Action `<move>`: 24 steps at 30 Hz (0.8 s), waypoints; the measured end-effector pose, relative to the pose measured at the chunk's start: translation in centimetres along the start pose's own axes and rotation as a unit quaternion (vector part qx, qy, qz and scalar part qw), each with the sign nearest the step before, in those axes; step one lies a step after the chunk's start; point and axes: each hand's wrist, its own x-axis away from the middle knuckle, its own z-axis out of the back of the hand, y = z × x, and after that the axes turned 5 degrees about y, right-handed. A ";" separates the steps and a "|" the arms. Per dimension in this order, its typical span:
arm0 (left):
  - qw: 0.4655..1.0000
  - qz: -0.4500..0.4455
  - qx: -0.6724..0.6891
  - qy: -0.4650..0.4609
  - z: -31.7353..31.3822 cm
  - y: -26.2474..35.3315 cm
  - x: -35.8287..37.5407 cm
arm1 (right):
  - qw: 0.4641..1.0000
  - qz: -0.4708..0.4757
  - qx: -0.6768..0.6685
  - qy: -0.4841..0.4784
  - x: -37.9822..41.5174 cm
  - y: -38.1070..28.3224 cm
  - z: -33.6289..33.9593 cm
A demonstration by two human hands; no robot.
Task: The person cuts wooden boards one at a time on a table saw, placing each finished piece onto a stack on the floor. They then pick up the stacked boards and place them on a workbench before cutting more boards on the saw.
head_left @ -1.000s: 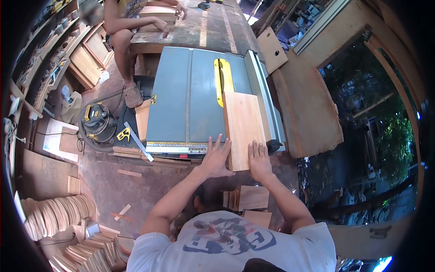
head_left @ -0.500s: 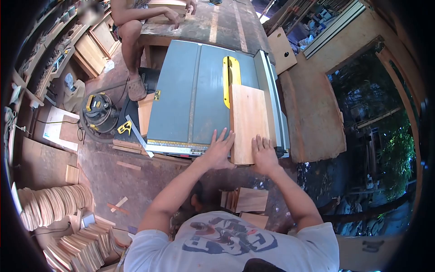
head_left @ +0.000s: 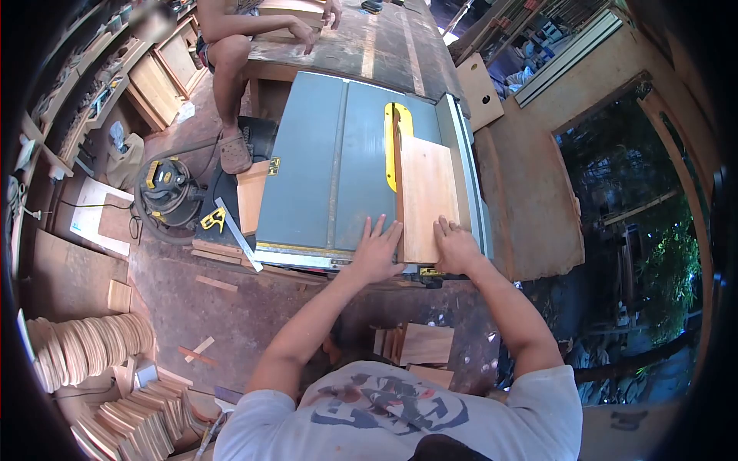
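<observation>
A wooden board [head_left: 429, 192] lies on the grey table saw [head_left: 301, 177], its right edge along the metal fence [head_left: 463, 154]. The far end of the board is beside the yellow insert plate [head_left: 390, 157], and a thin strip of wood shows along its left side. My left hand [head_left: 377, 250] rests with fingers spread on the saw's near edge, fingertips against the board's left side. My right hand [head_left: 457, 244] presses on the board's near right corner, its fingers close together.
Another person [head_left: 231, 65] sits on the far workbench [head_left: 330, 46]. A shop vacuum [head_left: 165, 184] and a yellow combination square [head_left: 215, 220] are left of the saw. Stacks of thin wood pieces [head_left: 92, 346] lie at lower left, and wood blocks [head_left: 427, 343] near my body.
The board has moved forward along the fence, and both hands have moved with it. More of the strip now shows over the insert plate. The view has shifted slightly.
</observation>
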 end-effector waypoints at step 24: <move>0.869 0.420 0.229 0.128 -6.4 -5.0 19.1 | 0.999 -0.024 0.029 -0.025 -8.1 3.2 0.8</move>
